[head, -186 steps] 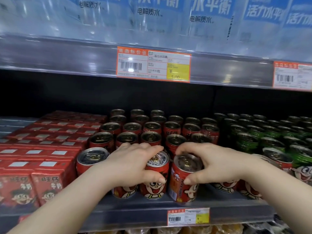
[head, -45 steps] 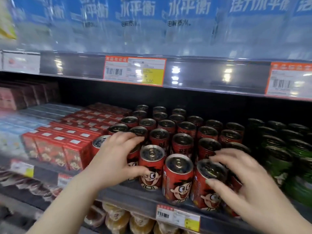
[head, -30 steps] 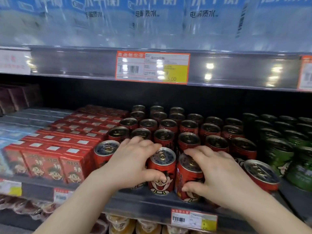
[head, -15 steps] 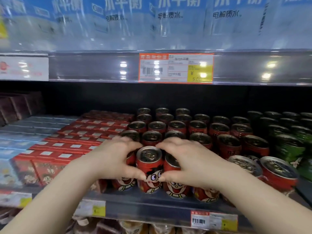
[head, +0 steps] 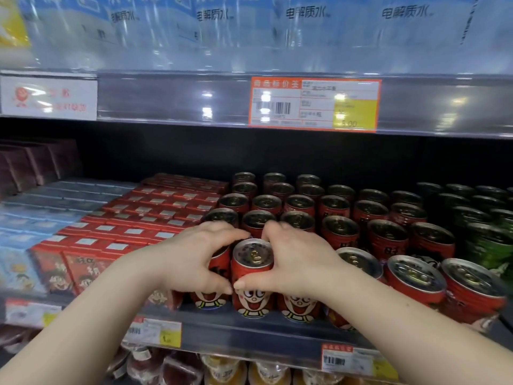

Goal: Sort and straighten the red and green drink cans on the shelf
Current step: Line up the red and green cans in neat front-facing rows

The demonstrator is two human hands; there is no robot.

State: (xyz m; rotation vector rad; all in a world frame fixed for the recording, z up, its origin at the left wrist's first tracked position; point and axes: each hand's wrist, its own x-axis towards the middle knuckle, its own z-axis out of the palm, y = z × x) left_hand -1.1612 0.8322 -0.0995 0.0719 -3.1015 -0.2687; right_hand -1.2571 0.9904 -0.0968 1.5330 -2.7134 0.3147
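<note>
Red drink cans with a cartoon face fill the middle of the shelf [head: 249, 327] in several rows. A front-row red can [head: 253, 276] stands upright between my hands, face outward. My left hand [head: 191, 259] wraps the red can [head: 209, 297] to its left, thumb touching the middle can. My right hand [head: 294, 262] covers the red can [head: 298, 307] to its right, thumb pressed on the middle can's front. Two front red cans [head: 416, 279] at the right lean forward. Green cans [head: 488, 245] stand at the far right.
Red cartoon drink cartons [head: 83, 262] sit left of the cans, with pale blue cartons [head: 16, 270] beyond them. An upper shelf with a price tag [head: 313, 105] overhangs the cans. Packaged goods [head: 222, 370] lie on the shelf below.
Both hands stay clustered on the front-row red cans; the thumbs have come together on the middle can. The view has shifted slightly left and closer.
</note>
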